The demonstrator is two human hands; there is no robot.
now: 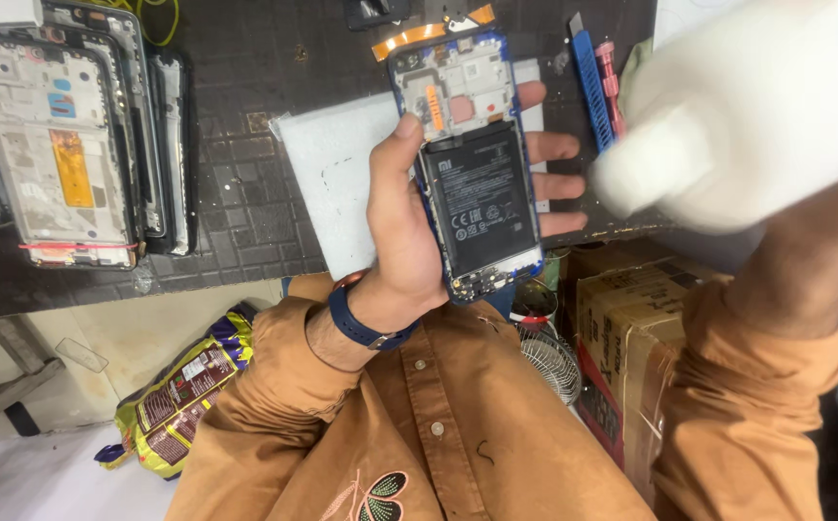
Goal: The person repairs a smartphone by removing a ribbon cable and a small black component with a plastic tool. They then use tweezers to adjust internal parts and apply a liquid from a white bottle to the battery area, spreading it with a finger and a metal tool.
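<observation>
Above the dark counter, the left hand grips an opened blue phone by its edges, battery up, long axis running near to far, while the right hand holds a blurred white bottle just right of it.

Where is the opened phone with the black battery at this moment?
In the head view, the opened phone is at centre, held in the left hand above the white sheet, left of the blue tool.
</observation>
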